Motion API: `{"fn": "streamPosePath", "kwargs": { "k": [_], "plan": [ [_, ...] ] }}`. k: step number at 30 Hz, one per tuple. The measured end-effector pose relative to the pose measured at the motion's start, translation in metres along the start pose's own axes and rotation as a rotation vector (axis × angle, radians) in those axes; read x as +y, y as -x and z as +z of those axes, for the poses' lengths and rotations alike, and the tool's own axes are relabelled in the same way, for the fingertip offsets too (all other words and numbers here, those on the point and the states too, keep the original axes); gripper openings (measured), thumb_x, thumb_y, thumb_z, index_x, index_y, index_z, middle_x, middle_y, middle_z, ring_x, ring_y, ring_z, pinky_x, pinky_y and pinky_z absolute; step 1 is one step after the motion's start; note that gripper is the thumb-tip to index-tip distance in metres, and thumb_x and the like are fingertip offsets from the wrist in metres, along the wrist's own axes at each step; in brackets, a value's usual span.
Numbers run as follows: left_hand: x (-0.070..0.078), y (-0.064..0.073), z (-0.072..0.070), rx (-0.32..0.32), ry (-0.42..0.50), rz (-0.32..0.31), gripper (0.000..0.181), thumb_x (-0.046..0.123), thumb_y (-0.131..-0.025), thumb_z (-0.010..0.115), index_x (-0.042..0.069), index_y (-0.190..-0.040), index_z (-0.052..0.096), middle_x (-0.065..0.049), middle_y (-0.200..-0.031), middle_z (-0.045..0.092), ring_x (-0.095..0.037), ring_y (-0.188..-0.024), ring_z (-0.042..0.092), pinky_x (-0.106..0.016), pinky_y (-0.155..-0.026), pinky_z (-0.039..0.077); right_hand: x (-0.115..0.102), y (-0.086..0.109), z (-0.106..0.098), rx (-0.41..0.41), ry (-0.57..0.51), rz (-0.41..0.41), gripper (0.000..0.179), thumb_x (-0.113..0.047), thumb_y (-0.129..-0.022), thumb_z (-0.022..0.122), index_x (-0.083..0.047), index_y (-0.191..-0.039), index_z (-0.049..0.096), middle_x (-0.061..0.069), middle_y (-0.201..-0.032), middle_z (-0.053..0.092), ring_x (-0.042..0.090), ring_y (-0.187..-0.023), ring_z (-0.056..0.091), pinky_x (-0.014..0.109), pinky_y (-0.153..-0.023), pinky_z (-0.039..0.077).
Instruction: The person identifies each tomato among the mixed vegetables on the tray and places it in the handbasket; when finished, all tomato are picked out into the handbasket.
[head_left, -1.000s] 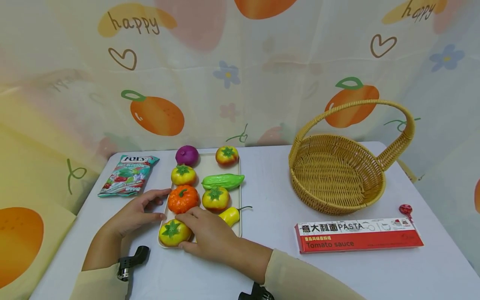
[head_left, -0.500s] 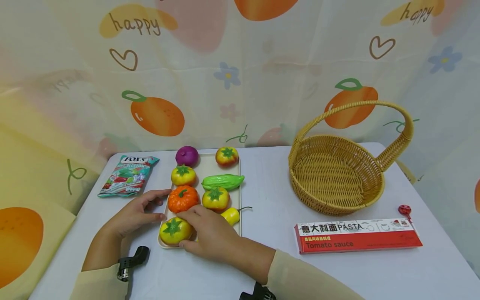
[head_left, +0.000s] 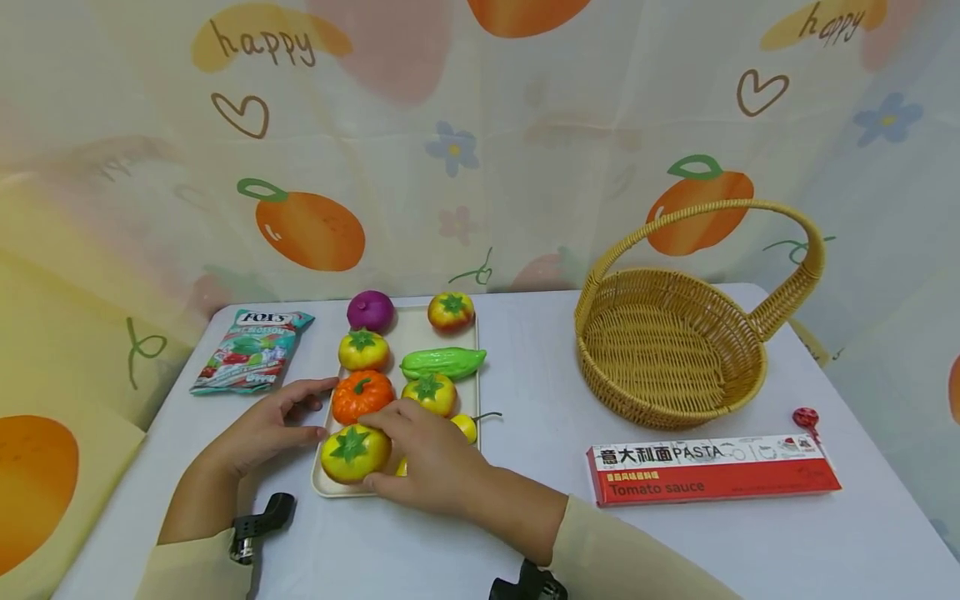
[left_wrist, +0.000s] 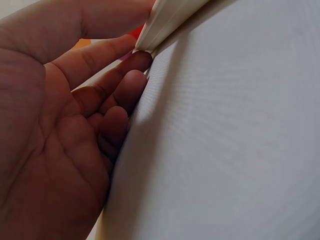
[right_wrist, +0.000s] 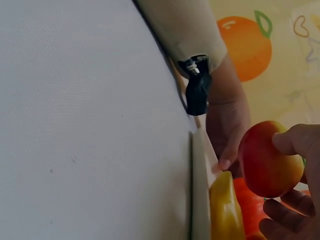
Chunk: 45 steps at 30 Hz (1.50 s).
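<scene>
My right hand (head_left: 438, 467) pinches a yellow-red toy persimmon (head_left: 354, 452) with a green leafy top between thumb and fingers. In the right wrist view that persimmon (right_wrist: 267, 159) hangs above the tray's near end. Beside the left edge of the cream tray (head_left: 408, 325) is my left hand (head_left: 262, 429), its thumb and forefinger reaching to the rim and its other fingers bent in the left wrist view. An orange toy pumpkin (head_left: 363, 397) lies just behind the held fruit. Partly hidden by my right hand are a yellow pepper (head_left: 465, 427) and another persimmon (head_left: 429, 392).
The tray also bears a purple onion (head_left: 371, 312), a green gourd-like vegetable (head_left: 442, 362) and two more persimmons. A wicker basket (head_left: 671, 350) with a tall handle stands right. Before it lie a pasta box (head_left: 712, 471) and a red lollipop (head_left: 806, 418); a candy bag (head_left: 251, 350) lies left.
My right hand has lifted the toy persimmon off the tray's near left corner and slightly to the right. My left hand stays at the rim.
</scene>
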<state>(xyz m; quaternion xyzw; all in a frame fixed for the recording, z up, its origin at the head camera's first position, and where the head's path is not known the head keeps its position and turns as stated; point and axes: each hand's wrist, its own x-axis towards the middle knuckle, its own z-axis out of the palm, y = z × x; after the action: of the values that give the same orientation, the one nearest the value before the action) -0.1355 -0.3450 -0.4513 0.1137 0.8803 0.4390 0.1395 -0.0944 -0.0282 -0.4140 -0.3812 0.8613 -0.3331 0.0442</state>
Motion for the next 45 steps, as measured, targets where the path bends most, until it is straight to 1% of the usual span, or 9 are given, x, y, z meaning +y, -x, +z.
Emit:
{"fn": "streamPosePath", "kwargs": {
  "k": [3,6,14,20,26,32,37,40,45],
  "plan": [
    [0.001,0.002,-0.001,0.009,-0.014,-0.005,0.071,0.015,-0.091,0.085,0.010,-0.155,0.055,-0.012,-0.135,0.059,-0.028,-0.119,0.049,-0.022,-0.095,0.047,0.001,0.002,-0.005,0.023,-0.034,-0.002,0.064,-0.041,-0.094,0.082,-0.022,-0.151,0.059,-0.003,-0.136,0.058,0.008,-0.123,0.057,0.023,-0.101,0.050],
    [0.001,0.004,-0.002,0.021,-0.023,-0.024,0.072,0.016,-0.090,0.086,0.011,-0.155,0.055,-0.012,-0.134,0.059,-0.028,-0.120,0.050,-0.021,-0.095,0.047,0.003,0.004,-0.011,0.042,-0.058,-0.007,0.064,-0.038,-0.093,0.083,-0.021,-0.150,0.059,-0.002,-0.137,0.058,0.009,-0.122,0.057,0.025,-0.101,0.050],
    [0.000,0.004,-0.001,0.019,-0.018,-0.056,0.074,0.018,-0.089,0.087,0.011,-0.156,0.055,-0.014,-0.136,0.058,-0.031,-0.122,0.048,-0.019,-0.095,0.046,0.008,0.012,-0.025,0.067,-0.114,0.012,0.062,-0.030,-0.091,0.085,-0.018,-0.148,0.062,0.000,-0.140,0.057,0.010,-0.127,0.056,0.027,-0.107,0.049],
    [-0.002,0.003,0.000,0.020,-0.024,-0.045,0.073,0.017,-0.090,0.087,0.010,-0.155,0.055,-0.013,-0.134,0.059,-0.030,-0.122,0.049,-0.020,-0.095,0.046,0.018,0.023,-0.036,0.095,-0.166,0.053,0.062,-0.026,-0.089,0.085,-0.019,-0.147,0.063,-0.001,-0.140,0.057,0.010,-0.125,0.058,0.032,-0.108,0.050],
    [-0.001,0.002,0.002,0.023,-0.018,-0.036,0.073,0.016,-0.090,0.087,0.009,-0.155,0.055,-0.013,-0.134,0.059,-0.031,-0.121,0.049,-0.020,-0.095,0.046,0.029,0.036,-0.045,0.141,-0.211,0.076,0.064,-0.022,-0.086,0.088,-0.018,-0.145,0.064,-0.001,-0.136,0.058,0.013,-0.118,0.061,0.037,-0.104,0.053],
    [-0.001,0.001,0.002,0.025,-0.027,-0.032,0.073,0.016,-0.090,0.087,0.009,-0.155,0.055,-0.013,-0.134,0.059,-0.030,-0.120,0.049,-0.021,-0.094,0.046,0.039,0.044,-0.051,0.174,-0.210,0.063,0.063,-0.019,-0.085,0.089,-0.015,-0.142,0.064,-0.001,-0.136,0.057,0.011,-0.115,0.062,0.034,-0.101,0.055],
    [-0.001,0.000,0.002,0.016,-0.023,-0.017,0.073,0.015,-0.090,0.087,0.009,-0.155,0.055,-0.013,-0.132,0.059,-0.030,-0.118,0.049,-0.021,-0.094,0.047,0.046,0.051,-0.058,0.201,-0.214,0.040,0.061,-0.016,-0.084,0.090,-0.012,-0.139,0.065,0.002,-0.135,0.058,0.014,-0.113,0.063,0.039,-0.099,0.057],
    [-0.001,0.000,0.002,0.016,-0.021,-0.017,0.073,0.014,-0.089,0.087,0.009,-0.155,0.055,-0.013,-0.132,0.059,-0.030,-0.118,0.049,-0.020,-0.094,0.047,0.050,0.055,-0.063,0.202,-0.213,0.039,0.062,-0.015,-0.084,0.089,-0.013,-0.140,0.064,0.001,-0.137,0.059,0.014,-0.115,0.063,0.040,-0.099,0.057],
    [0.001,0.000,0.002,0.008,-0.012,-0.018,0.073,0.015,-0.090,0.086,0.008,-0.155,0.055,-0.013,-0.133,0.059,-0.030,-0.119,0.049,-0.020,-0.095,0.047,0.058,0.065,-0.072,0.217,-0.201,0.050,0.063,-0.014,-0.083,0.090,-0.017,-0.140,0.064,-0.005,-0.137,0.062,0.012,-0.112,0.062,0.043,-0.098,0.057]
  ]
}}
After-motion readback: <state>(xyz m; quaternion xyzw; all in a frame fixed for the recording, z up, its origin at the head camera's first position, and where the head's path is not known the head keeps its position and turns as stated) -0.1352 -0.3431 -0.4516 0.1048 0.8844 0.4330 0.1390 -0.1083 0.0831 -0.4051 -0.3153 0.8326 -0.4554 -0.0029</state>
